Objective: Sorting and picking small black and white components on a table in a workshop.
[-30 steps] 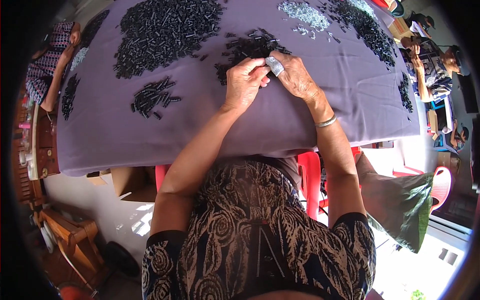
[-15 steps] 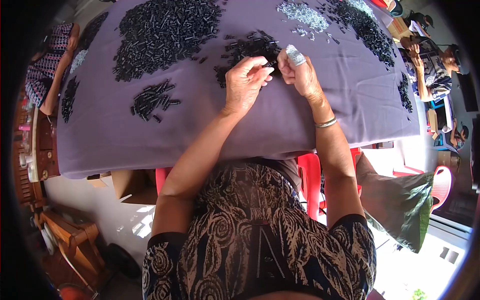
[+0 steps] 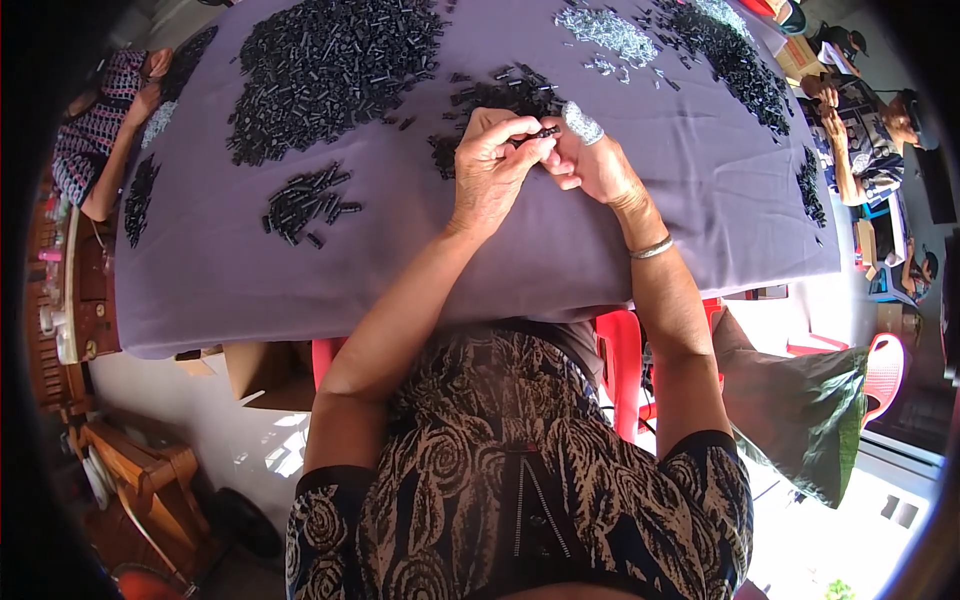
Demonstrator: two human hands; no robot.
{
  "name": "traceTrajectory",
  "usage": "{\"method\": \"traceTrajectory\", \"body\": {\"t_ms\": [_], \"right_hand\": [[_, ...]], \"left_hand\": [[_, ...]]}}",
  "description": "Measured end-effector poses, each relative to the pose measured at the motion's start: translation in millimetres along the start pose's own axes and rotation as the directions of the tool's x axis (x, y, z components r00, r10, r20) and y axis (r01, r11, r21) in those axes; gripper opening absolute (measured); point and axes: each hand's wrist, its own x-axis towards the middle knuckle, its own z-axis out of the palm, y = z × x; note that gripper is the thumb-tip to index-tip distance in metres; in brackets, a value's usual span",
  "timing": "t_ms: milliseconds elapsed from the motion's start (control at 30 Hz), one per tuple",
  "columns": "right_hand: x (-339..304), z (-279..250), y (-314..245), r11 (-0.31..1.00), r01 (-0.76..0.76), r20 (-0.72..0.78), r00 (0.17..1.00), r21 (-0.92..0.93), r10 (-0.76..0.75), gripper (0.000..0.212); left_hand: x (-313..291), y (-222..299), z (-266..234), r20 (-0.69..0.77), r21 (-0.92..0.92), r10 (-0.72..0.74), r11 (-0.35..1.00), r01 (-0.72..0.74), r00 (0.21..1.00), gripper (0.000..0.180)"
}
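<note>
Between the thumb and forefinger of my left hand (image 3: 490, 170) is a small black cylindrical piece (image 3: 545, 132). Its right end meets my right hand (image 3: 600, 170), whose fingers are curled in and closed at that end; they hide part of it. A silver wrapping (image 3: 582, 123) covers my right thumb. Just beyond both hands lies a loose heap of similar black pieces (image 3: 515, 88), partly covered by my fingers. Nearer and to the left is a smaller pile of longer black pieces (image 3: 305, 202).
A purple cloth (image 3: 400, 270) covers the table. Black parts form a large heap (image 3: 335, 75) at far left and another (image 3: 735, 75) at far right, beside silvery small parts (image 3: 610, 38). People sit at both sides. A red chair (image 3: 622, 365) stands by the near edge.
My right hand has turned and come in against my left, and its fingers have moved to the black piece. The left hand stays in nearly the same place. At far left, another person's hands have shifted.
</note>
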Motion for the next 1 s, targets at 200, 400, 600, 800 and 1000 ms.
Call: {"method": "traceTrajectory", "body": {"t_ms": [200,400,600,800,1000], "right_hand": [[2.8,-6.4,12.5,0.997,0.013,0.113,0.993,0.081,-0.022,0.051],[3.5,3.9,22.1,0.949,0.056,0.056,0.995,0.312,-0.077,0.045],[4.6,19.7,17.1,0.923,0.028,0.129,0.988,0.384,-0.084,0.042],[2.7,19.2,15.1,0.929,0.077,0.074,0.991,0.363,-0.111,0.042],[1.7,19.2,20.7,0.880,0.078,0.098,0.985,0.469,-0.139,0.042]], "left_hand": [[-1.4,-9.4,-9.8,0.029,0.037,-0.140,0.990,0.138,0.990,0.016],[-3.3,0.5,-0.3,0.061,-0.023,-0.067,0.997,0.069,0.996,0.016],[-3.3,5.6,0.7,0.002,-0.153,-0.164,0.975,0.162,0.986,0.015],[-1.2,10.6,5.4,0.047,-0.207,-0.216,0.953,0.221,0.975,0.015],[-0.8,10.3,1.7,0.102,-0.054,-0.158,0.985,0.164,0.982,0.027]]}}
